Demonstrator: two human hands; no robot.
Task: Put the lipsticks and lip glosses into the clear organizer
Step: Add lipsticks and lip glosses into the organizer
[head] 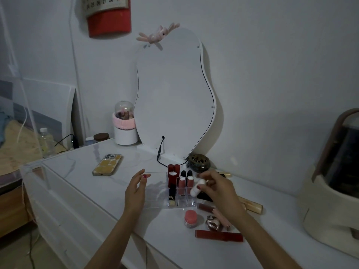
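The clear organizer (155,199) stands on the white dresser, and several red, black and pink lip products stand upright in its right-hand slots (181,184). My left hand (136,189) rests open against its left side, fingers at the back rim. A white lip gloss tube (197,187) is pinched in my right hand (217,188), tilted just above the organizer's right edge. Loose on the dresser in front lie a long red lip gloss (218,235), a round pink pot (191,218), a silvery heart-shaped case (213,224), a pink gloss (221,218) and gold lipsticks (252,206).
A phone (107,165) lies left of the organizer. Behind it stand a curvy mirror (174,98) with a cable, a brass incense burner (200,163) and a white brush holder (125,127). A cream cosmetics case (330,183) fills the right side. The dresser's front edge runs diagonally below my arms.
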